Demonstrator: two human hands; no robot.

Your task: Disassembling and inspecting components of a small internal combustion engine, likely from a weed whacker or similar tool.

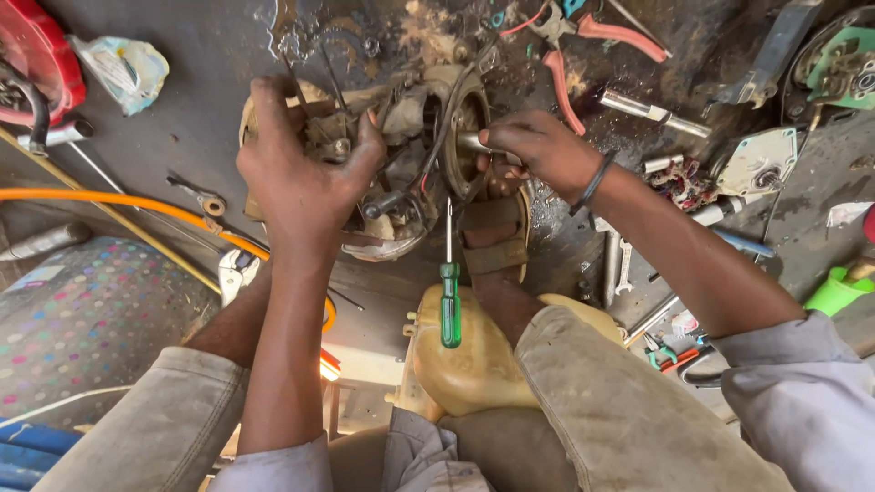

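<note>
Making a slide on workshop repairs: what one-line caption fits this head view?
Left hand grips a greasy engine part while the right hand holds a metal tool against it.

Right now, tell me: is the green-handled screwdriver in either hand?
No. The green-handled screwdriver lies free between the knees, while the left hand grips the engine part and the right hand holds a metal tool.

Crowded all round the greasy engine part (410, 155), held by the left hand (305, 173) and right hand (538, 146). Blocked toward the body by a green-handled screwdriver (450, 305), a sandalled foot (492, 237) and a yellow tank (465, 360). Hemmed on the right by red-handled pliers (583, 46), a metal rod (652, 112) and spanners (620, 269). Crossed on the left by an orange hose (137, 205). Open only over bare dark floor (191, 100) at upper left.
</note>
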